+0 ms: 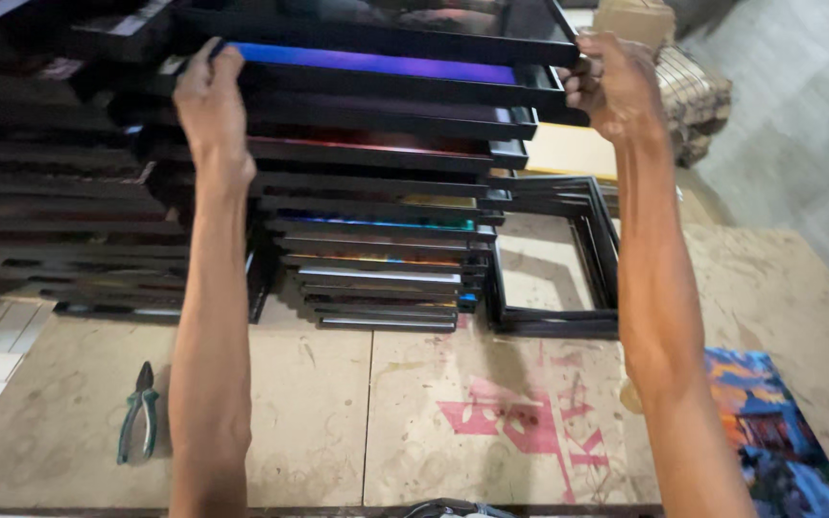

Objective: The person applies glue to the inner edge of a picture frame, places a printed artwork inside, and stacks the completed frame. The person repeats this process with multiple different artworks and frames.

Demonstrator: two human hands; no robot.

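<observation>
Frame [376,72] held at both ends atop a stack [376,240].
It is gripped by the left hand [211,101] and right hand [616,86], fingers clamped on its edges; pliers [138,412] lie on the bench [319,422].

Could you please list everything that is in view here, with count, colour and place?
framed picture: one, black frame with blue-purple sheen on the glass, top of the middle stack, held at both ends
stack of framed pictures: one tall pile, black, middle of the table, count unclear
stack of frames at left: one pile, black, left rear
empty frames: a few, black, stacked right of the middle pile
pliers: one, green handles, front left on the table
colourful print: one, blue and orange, front right
table: one, beige, stained with red marks
left hand: gripping the frame's left end
right hand: gripping the frame's right end
</observation>
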